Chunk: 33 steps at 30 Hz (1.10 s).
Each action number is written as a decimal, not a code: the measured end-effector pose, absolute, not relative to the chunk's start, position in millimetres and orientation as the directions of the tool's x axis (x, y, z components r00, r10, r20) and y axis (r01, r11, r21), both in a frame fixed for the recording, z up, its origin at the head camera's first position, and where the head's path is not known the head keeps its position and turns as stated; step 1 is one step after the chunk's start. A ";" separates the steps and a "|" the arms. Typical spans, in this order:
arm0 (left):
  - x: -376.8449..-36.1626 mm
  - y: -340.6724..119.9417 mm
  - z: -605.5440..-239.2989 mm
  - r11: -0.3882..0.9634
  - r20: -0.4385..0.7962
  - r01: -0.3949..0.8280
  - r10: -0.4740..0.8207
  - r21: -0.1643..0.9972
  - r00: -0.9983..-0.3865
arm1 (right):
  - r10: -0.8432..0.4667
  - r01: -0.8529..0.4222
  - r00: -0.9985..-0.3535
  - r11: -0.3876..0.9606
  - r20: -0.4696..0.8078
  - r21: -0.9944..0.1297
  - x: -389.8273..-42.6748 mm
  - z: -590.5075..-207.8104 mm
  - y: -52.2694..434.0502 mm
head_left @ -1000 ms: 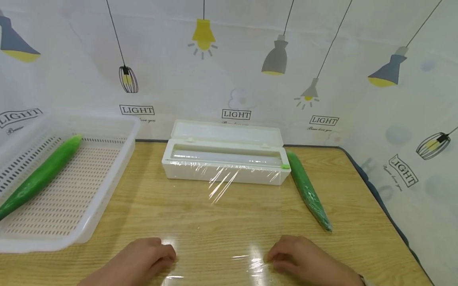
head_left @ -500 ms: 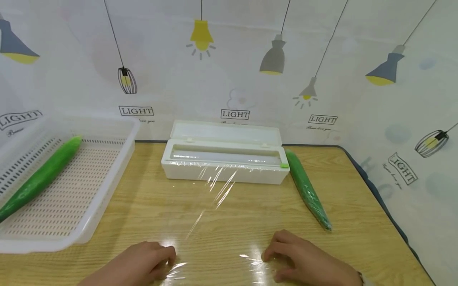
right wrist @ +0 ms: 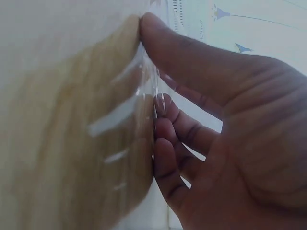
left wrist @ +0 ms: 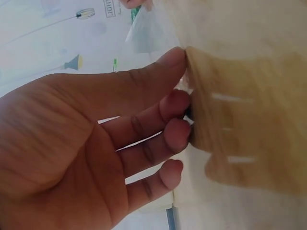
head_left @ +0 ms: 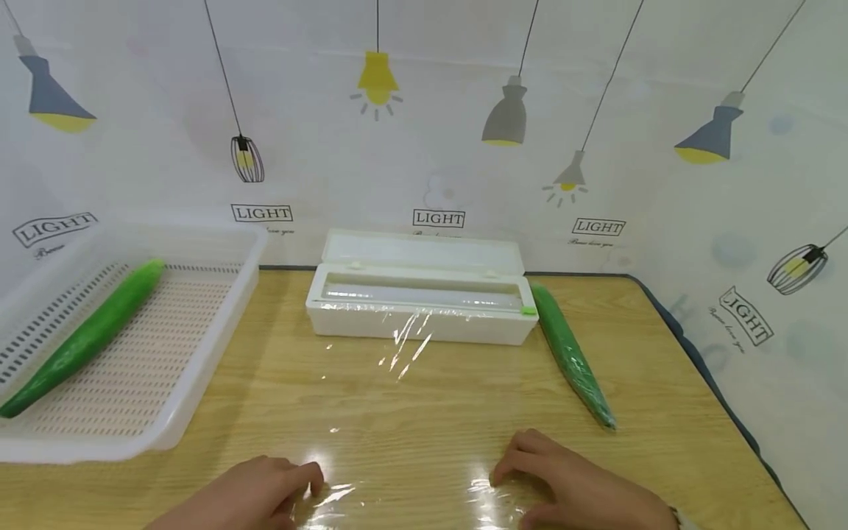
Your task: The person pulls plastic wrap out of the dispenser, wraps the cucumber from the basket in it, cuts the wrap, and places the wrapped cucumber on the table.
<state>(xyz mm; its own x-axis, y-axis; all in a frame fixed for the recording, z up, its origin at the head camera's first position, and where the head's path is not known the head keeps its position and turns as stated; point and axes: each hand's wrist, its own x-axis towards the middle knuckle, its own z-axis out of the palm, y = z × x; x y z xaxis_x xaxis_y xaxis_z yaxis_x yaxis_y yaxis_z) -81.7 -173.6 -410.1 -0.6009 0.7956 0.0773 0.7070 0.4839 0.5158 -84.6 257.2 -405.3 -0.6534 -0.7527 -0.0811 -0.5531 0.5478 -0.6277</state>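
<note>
A sheet of clear plastic wrap [head_left: 411, 412] runs from the white wrap dispenser box [head_left: 424, 324] toward me over the wooden table, showing mainly by its glints. At its near left side my left hand [head_left: 248, 493] rests its fingertips on the wrap, thumb apart from the fingers. On the opposite side my right hand [head_left: 576, 482] does the same, its thumb spread well away from the fingers. Both wrist views show the fingertips [left wrist: 176, 134] and the thumb tip [right wrist: 151, 24] against the film and tabletop. The wrap's near edge is out of the head view.
The dispenser's lid [head_left: 424, 252] stands raised at the back. Beside it lies a film-covered cucumber [head_left: 571, 357]. A white perforated basket [head_left: 218, 346] on the left holds another cucumber [head_left: 86, 335]. Behind the table [head_left: 662, 412] hangs a lamp-printed cloth [head_left: 318, 132].
Thumb and fingers, close together a second ago, have spread apart on both hands, most clearly on the right. The glints on the wrap have shifted. The head view has moved slightly.
</note>
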 end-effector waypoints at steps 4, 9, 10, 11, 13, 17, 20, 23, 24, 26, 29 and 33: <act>-81.3 -174.1 -408.5 0.527 0.034 0.681 0.778 0.508 -0.627 | -0.751 -0.535 -0.655 0.537 -0.081 -0.653 -83.7 -408.8 260.1; -82.3 -175.3 -401.8 0.541 0.120 0.744 0.772 0.392 -0.624 | -0.761 -0.544 -0.647 0.512 -0.057 -0.665 -83.3 -411.2 261.4; -82.7 -176.1 -397.9 0.553 0.130 0.749 0.766 0.365 -0.629 | -0.762 -0.545 -0.646 0.506 -0.050 -0.669 -83.1 -411.9 261.5; -83.0 -177.0 -392.9 0.580 0.136 0.741 0.749 0.339 -0.649 | -0.764 -0.548 -0.644 0.498 -0.040 -0.672 -82.8 -412.7 261.4; -84.6 -179.9 -380.6 0.630 0.175 0.723 0.707 0.283 -0.685 | -0.762 -0.543 -0.647 0.489 -0.031 -0.682 -82.2 -414.7 261.6; -88.3 -186.6 -349.2 0.769 0.240 0.597 0.549 0.231 -0.800 | -0.752 -0.520 -0.659 0.479 -0.025 -0.708 -80.5 -419.6 263.0; -94.0 -193.8 -325.5 0.831 0.277 0.505 0.441 0.232 -0.853 | -0.745 -0.507 -0.666 0.475 -0.022 -0.719 -79.9 -423.0 265.0; -105.2 -205.4 -307.5 0.854 0.356 0.469 0.376 0.225 -0.855 | -0.747 -0.517 -0.665 0.464 -0.004 -0.720 -80.4 -425.5 266.6; -109.8 -210.2 -303.0 0.861 0.386 0.459 0.357 0.217 -0.851 | -0.750 -0.526 -0.661 0.458 0.006 -0.716 -80.6 -426.0 266.7; -118.9 -220.2 -295.2 0.880 0.427 0.426 0.310 0.210 -0.849 | -0.754 -0.542 -0.656 0.450 0.022 -0.710 -81.2 -426.7 266.9; -131.8 -235.6 -286.3 0.905 0.452 0.358 0.227 0.228 -0.863 | -0.758 -0.558 -0.651 0.445 0.037 -0.701 -81.4 -427.4 267.1; -141.6 -251.4 -279.3 0.922 0.452 0.263 0.113 0.285 -0.885 | -0.761 -0.562 -0.646 0.429 0.053 -0.707 -80.4 -429.8 267.9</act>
<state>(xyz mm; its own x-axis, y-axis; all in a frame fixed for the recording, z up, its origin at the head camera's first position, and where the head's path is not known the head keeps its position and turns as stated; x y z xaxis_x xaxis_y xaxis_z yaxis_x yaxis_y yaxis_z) -141.6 -251.4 -279.3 -0.8846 0.1125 0.4525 0.2631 0.9217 0.2851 -80.4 267.9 -429.8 -0.6464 -0.7611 0.0529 -0.5625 0.4286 -0.7071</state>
